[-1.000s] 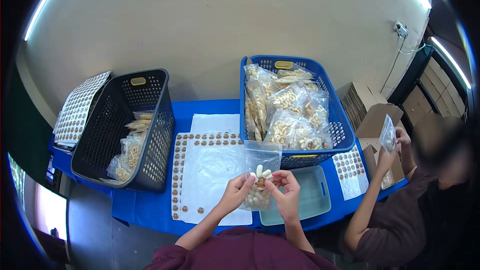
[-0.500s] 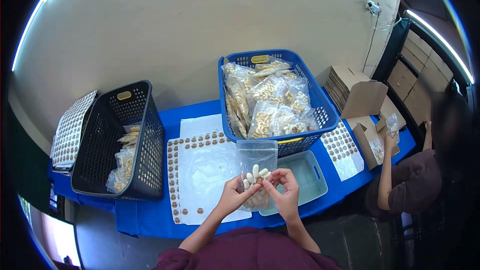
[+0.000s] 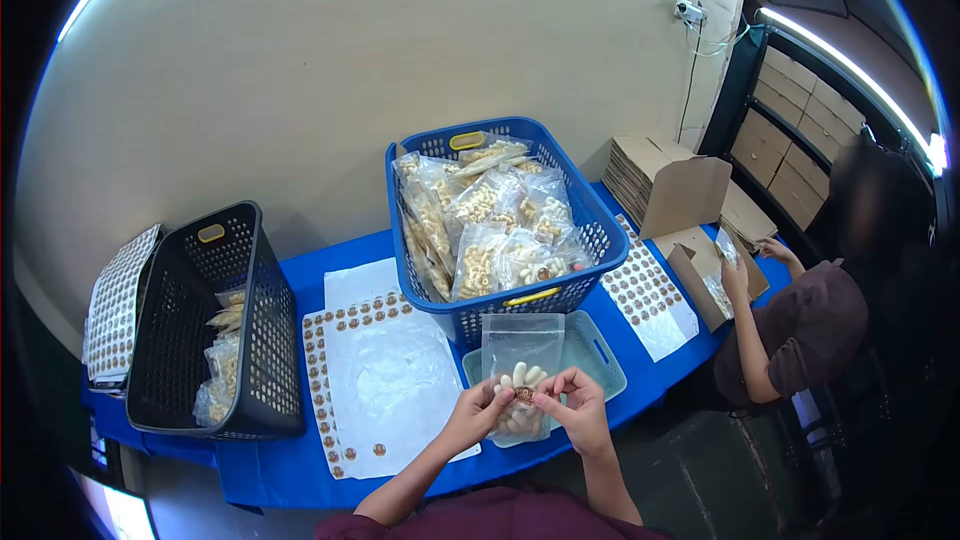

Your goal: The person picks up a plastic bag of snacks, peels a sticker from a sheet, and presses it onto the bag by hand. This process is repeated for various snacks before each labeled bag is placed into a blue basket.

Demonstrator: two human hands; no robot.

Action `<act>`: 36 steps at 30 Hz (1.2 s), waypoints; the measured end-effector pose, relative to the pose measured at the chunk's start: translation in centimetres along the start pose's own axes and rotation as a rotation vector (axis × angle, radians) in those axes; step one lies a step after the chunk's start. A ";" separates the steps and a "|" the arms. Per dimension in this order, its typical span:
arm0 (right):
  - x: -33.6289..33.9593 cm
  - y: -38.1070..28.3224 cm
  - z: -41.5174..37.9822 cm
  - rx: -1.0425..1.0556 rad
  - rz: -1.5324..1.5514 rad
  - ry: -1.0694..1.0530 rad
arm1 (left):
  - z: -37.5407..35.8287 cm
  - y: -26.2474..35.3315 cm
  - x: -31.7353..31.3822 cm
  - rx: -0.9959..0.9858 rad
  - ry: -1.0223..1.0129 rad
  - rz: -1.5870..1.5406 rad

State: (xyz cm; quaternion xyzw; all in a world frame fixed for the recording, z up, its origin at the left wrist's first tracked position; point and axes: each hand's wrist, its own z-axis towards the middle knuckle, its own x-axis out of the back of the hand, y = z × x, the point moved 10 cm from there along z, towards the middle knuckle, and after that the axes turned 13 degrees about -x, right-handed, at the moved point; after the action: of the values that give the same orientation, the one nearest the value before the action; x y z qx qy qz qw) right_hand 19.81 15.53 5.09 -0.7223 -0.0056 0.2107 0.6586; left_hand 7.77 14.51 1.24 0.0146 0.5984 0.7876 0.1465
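My left hand (image 3: 476, 414) is closed on the left side of a clear plastic bag (image 3: 523, 338), with the thumb on its front. The bag holds pale, whitish oblong pieces and stands upright, its upper part flat. A round brown sticker (image 3: 524, 395) lies on the bag's front between my two thumbs. My right hand (image 3: 582, 414) is closed at the bag's right side, thumb and fingertips by the sticker's edge. Behind the bag, a pale translucent tray (image 3: 606, 380) stands on the table. Left of it lies a sheet of brown round stickers (image 3: 318, 380) with a bare white backing.
A blue basket (image 3: 590, 240) full of filled bags stands behind. At left, a dark basket (image 3: 275, 380) holds several bags beside more sticker sheets (image 3: 120, 305). Right are another sticker sheet (image 3: 640, 285), cardboard boxes (image 3: 690, 195) and a co-worker (image 3: 800, 340) holding a small bag.
The camera view has turned right, so the baskets and table appear further left and lower. Both my hands still hold the bag, thumbs at the sticker. The co-worker's far hand has moved over the boxes.
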 end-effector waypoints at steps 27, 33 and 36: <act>-2.3 -2.7 0.6 0.114 -0.267 0.104 | -1.0 0.1 2.3 0.132 0.012 -0.057; -3.9 -2.3 2.6 0.095 -0.325 0.019 | -0.2 2.8 3.2 0.011 0.103 -0.002; -4.7 -1.9 3.7 0.049 -0.216 -0.058 | -0.1 2.1 4.6 0.047 0.137 -0.027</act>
State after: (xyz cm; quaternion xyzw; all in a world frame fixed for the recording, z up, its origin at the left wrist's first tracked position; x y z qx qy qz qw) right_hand 14.90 17.93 8.12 -0.6948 -0.0974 0.1593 0.6945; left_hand 2.89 15.05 2.46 -0.0439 0.6253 0.7705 0.1154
